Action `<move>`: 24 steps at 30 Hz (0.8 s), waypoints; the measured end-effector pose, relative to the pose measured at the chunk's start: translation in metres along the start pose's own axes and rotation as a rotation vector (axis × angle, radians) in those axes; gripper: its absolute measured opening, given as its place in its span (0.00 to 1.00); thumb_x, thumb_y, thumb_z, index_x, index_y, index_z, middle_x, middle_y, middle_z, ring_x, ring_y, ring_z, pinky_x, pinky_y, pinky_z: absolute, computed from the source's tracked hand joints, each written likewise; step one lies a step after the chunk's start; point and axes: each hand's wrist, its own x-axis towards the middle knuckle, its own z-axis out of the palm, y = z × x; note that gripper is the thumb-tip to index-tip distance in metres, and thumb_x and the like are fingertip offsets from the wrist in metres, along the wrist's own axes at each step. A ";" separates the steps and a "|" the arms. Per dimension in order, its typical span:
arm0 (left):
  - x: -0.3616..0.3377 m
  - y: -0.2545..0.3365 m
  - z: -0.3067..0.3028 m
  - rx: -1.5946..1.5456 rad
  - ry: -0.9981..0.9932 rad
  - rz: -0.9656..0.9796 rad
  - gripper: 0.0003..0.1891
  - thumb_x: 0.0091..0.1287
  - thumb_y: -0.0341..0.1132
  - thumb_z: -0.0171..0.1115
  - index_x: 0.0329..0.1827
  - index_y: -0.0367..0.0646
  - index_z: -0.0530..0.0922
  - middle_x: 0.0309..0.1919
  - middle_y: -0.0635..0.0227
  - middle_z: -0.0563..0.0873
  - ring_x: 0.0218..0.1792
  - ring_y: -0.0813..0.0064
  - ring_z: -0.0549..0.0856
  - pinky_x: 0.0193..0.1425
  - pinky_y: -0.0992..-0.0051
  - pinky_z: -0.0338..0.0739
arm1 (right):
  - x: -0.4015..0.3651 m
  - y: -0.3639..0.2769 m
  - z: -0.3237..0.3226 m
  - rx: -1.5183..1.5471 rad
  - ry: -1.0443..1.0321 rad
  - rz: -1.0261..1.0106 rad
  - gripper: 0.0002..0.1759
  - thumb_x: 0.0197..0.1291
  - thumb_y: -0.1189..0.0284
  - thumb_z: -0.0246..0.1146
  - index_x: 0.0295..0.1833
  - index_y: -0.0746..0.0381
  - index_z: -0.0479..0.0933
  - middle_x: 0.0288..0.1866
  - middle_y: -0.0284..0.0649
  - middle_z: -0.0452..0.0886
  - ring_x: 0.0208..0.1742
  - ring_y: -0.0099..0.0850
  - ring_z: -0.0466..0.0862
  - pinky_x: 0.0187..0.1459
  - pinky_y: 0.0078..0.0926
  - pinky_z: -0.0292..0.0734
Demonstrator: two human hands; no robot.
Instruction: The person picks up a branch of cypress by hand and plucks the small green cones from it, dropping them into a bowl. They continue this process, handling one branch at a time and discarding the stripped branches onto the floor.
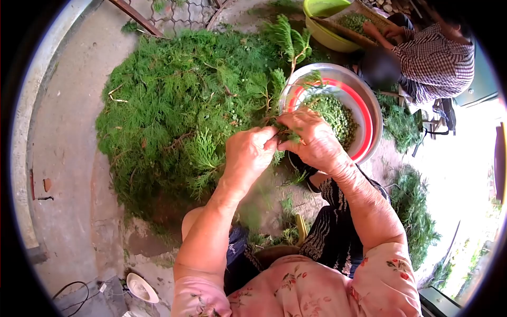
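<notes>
My left hand (250, 151) is closed on the stem of a green conifer branch (292, 47), whose leafy top rises above both hands. Touching it, my right hand (310, 138) has its fingers closed round the same sprig, beside the near left rim of a metal basin (376, 113). Small green cones or berries (344, 122) lie in the basin, which has a red ring inside, with a few leafy sprigs on top. A large heap of cut green branches (174, 105) spreads to the left of the basin. What lies between my fingertips is partly hidden.
At the upper right a person in a checked shirt (438, 61) sits with hands over a woven tray (353, 24) of green pieces, beside a yellow-green tub (332, 37). More branches (412, 211) lie at right. A white hat-like object (141, 288) is at lower left.
</notes>
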 end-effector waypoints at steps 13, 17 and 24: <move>-0.008 -0.005 -0.011 -0.182 -0.122 0.046 0.08 0.54 0.25 0.61 0.38 0.43 0.76 0.30 0.60 0.84 0.30 0.61 0.84 0.34 0.69 0.77 | -0.002 0.004 0.018 0.092 -0.220 0.005 0.07 0.50 0.75 0.57 0.35 0.64 0.74 0.34 0.45 0.77 0.31 0.45 0.78 0.33 0.37 0.74; -0.007 -0.014 -0.016 0.106 0.064 0.214 0.14 0.53 0.25 0.63 0.44 0.42 0.78 0.35 0.61 0.84 0.34 0.63 0.83 0.38 0.70 0.77 | -0.001 0.010 0.011 0.018 -0.207 -0.322 0.10 0.50 0.76 0.53 0.40 0.65 0.73 0.38 0.47 0.78 0.37 0.46 0.79 0.39 0.36 0.74; -0.046 -0.015 -0.019 -0.530 -0.118 -0.434 0.06 0.62 0.29 0.60 0.38 0.36 0.81 0.23 0.68 0.82 0.16 0.84 0.76 0.19 0.82 0.72 | -0.027 0.014 0.035 0.208 -0.098 -0.372 0.19 0.45 0.79 0.58 0.47 0.67 0.71 0.39 0.48 0.78 0.40 0.46 0.79 0.45 0.36 0.73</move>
